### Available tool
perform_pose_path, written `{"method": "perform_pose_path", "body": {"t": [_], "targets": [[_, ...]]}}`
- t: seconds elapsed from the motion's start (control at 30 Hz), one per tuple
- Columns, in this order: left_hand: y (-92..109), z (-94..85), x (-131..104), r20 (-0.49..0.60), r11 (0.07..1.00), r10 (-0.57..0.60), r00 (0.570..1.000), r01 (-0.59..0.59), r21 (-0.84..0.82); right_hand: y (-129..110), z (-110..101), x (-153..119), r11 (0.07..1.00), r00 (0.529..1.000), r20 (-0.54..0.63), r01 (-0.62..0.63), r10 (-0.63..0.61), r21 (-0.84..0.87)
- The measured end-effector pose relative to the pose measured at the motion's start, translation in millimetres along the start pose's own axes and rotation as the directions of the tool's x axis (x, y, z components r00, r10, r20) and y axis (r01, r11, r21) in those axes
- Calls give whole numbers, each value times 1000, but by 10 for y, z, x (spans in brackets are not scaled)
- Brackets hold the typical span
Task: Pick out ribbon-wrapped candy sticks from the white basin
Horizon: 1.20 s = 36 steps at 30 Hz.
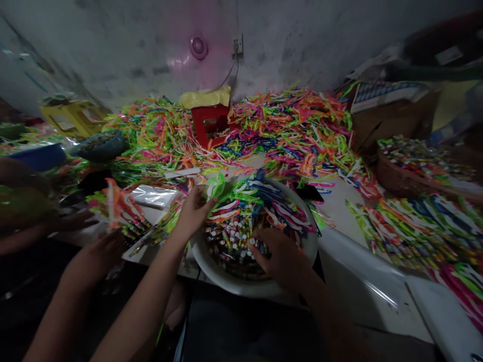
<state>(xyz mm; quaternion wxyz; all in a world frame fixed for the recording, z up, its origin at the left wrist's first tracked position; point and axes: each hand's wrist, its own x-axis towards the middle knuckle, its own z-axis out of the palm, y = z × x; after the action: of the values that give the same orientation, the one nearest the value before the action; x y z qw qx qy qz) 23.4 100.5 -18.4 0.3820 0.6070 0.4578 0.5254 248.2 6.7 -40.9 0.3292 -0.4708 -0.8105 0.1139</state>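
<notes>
Inside the white basin (256,289), small tubes (236,236) lie loose, in front of colored plastic strips. The left hand (194,211) appears clamped on a green strip (218,185) at the basin's rear left; the right hand (281,254) curls over the tubes, grip not determinable. Right of the basin, ordered rows (415,231) look finished; behind it, a strip heap (302,120) is unsorted. A red stool (202,128) obstructs that heap. Left of the basin, a co-worker's hand (96,254) and a clear packet (153,196) limit clearance.
</notes>
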Motion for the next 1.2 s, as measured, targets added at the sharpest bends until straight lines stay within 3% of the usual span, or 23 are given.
{"method": "perform_pose_path", "body": {"t": [0.1, 0.2, 0.37, 0.43, 0.53, 0.67, 0.83, 0.93, 1.07, 1.2], "targets": [[105, 57, -139, 19, 984, -73, 997, 76, -162, -21, -38, 10, 996, 998, 26, -54, 52, 75], [110, 157, -290, 75, 967, -109, 991, 123, -224, -10, -79, 26, 958, 987, 46, -163, 156, 238], [13, 275, -434, 30, 873, -346, 938, 333, -356, 37, -84, -17, 898, 959, -60, -237, 278, 371], [13, 279, -467, 49, 810, -373, 926, 351, -469, 4, -82, -57, 907, 957, -87, -231, 278, 351], [79, 282, -535, 105, 735, -396, 912, 383, -560, -129, -93, -124, 888, 953, -30, -269, 301, 372], [186, 359, -678, 87, 628, -519, 850, 449, -636, -312, -94, -204, 837, 935, 131, -355, 331, 416], [210, 491, -826, 55, 599, -521, 852, 410, -687, -334, -30, -254, 850, 920, 146, -391, 363, 352], [213, 521, -859, 62, 641, -500, 864, 417, -644, -297, 17, -266, 842, 915, 121, -401, 384, 361], [245, 534, -876, 74, 706, -438, 896, 394, -588, -262, 74, -281, 883, 939, 67, -340, 338, 323], [269, 542, -889, 98, 703, -426, 900, 397, -590, -248, 114, -281, 919, 951, 33, -305, 307, 250]]}}
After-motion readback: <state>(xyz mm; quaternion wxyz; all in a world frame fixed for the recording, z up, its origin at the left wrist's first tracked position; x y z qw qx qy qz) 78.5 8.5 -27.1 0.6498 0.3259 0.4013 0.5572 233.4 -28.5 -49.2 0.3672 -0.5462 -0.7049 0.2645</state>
